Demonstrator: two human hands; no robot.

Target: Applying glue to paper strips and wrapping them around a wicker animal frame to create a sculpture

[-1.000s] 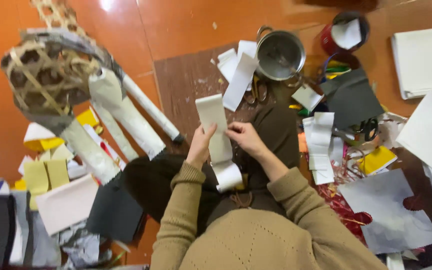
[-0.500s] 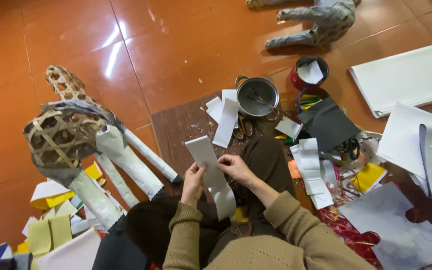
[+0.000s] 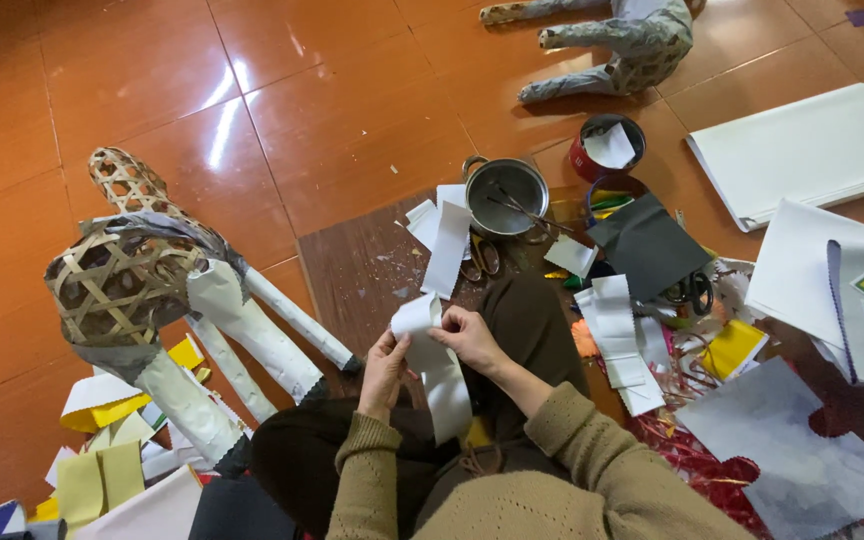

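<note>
1. Two hands meet at the lower centre of the frame: your left hand [image 3: 384, 372] and your right hand [image 3: 468, 338] both pinch the white paper strip [image 3: 436, 368], fingers closed on it.
2. Half a second ago that strip stood up straight above your hands; now its upper end is bent over into a curl, and the rest hangs down over your lap.
3. You have tipped your head up since then, so the steel pot [image 3: 506, 195] sits at upper centre, with the red tin [image 3: 607, 148] just to its right.
4. At left, the woven bamboo animal frame [image 3: 137, 290] lies lower in the picture than before, its legs wrapped in white paper.
5. Scissors [image 3: 693, 290] rest among the paper scraps at right.
</note>
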